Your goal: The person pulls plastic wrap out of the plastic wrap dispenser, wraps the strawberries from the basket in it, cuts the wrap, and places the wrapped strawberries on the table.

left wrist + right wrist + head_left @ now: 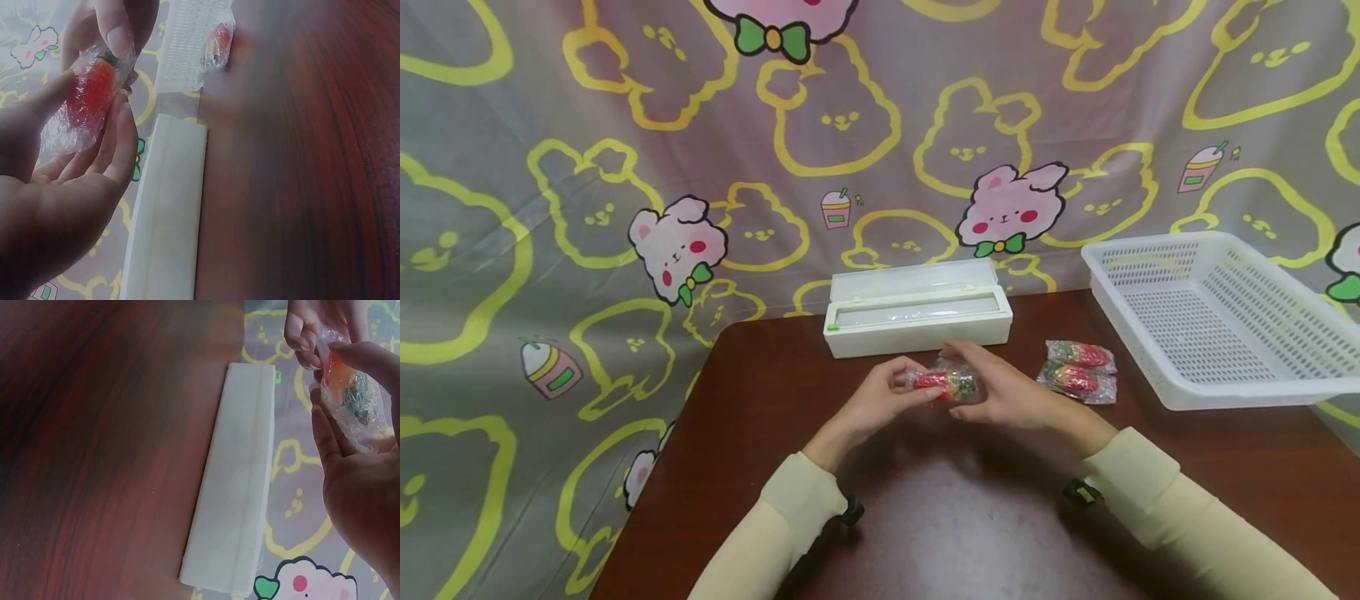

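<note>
A strawberry-like red piece with a green end, wrapped in crinkled clear film, is held above the table between both hands. My left hand grips its red end, thumb on top and fingers beneath, as the left wrist view shows. At the green end, my right hand holds the film, its thumb over the wrapped piece and its fingers underneath. Just behind the hands stands a long white cling film box with its lid raised. To the right lie two similar wrapped red pieces, side by side.
A white perforated plastic basket stands at the table's right side. The dark red-brown table meets a curtain with cartoon prints at its back and left. Dark straps show near the sleeve cuffs.
</note>
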